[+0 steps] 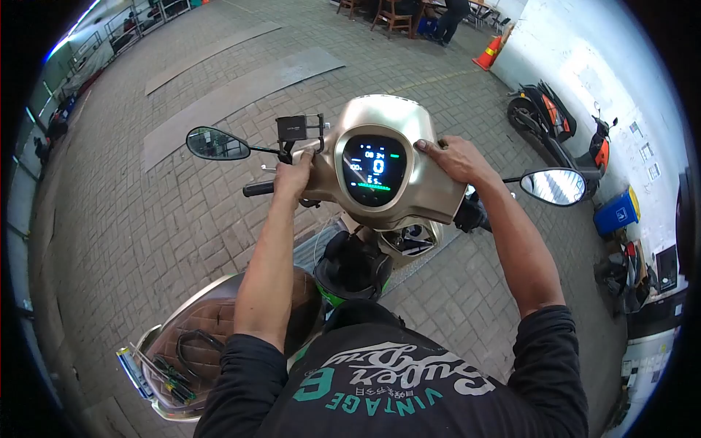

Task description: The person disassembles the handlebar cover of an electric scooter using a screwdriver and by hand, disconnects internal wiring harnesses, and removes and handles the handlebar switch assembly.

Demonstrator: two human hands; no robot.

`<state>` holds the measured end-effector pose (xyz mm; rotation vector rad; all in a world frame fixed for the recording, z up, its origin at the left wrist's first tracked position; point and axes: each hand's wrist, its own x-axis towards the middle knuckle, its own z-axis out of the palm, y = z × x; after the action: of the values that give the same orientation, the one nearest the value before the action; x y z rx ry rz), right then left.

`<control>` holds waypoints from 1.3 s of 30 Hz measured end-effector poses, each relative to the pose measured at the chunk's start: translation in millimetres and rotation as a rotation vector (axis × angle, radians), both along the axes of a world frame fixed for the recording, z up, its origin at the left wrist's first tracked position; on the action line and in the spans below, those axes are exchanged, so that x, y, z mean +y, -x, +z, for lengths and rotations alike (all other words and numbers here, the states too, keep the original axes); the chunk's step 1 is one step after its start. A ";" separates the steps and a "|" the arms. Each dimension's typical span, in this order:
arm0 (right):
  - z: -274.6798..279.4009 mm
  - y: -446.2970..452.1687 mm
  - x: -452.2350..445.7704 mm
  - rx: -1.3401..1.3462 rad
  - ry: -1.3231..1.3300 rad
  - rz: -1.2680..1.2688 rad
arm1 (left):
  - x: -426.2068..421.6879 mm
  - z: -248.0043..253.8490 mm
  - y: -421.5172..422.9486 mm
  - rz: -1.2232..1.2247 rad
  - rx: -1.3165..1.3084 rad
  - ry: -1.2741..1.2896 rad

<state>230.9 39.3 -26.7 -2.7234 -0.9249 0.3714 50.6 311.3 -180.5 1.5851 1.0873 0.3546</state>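
A gold scooter handlebar cover (387,109) surrounds a lit digital dashboard (374,170). My left hand (293,175) is closed around the cover's left side, thumb on top and the other fingers mostly hidden. On the right side, my right hand (454,158) grips the cover, its thumb near the dashboard and its fingertips out of sight over the far edge. A black phone holder (292,128) stands just above my left hand, near the left mirror (217,143). The left handlebar grip (258,189) sticks out beside that hand. Past my right forearm is the right mirror (553,186).
Screwdrivers (175,383) and a black cable loop (198,349) lie on the brown quilted scooter seat (182,317). A black and green object (349,270) sits before me. An orange-black scooter (551,124), a traffic cone (488,52) and a blue bin (615,211) stand along the right wall.
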 end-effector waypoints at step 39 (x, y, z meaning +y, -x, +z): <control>36.2 64.2 -32.2 -0.200 -0.180 0.063 | -19.4 -20.7 10.8 0.124 -0.113 -0.447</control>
<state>166.7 7.0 9.4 -2.6040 -1.0415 0.0236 39.8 291.9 -201.1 1.8629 1.0685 0.8059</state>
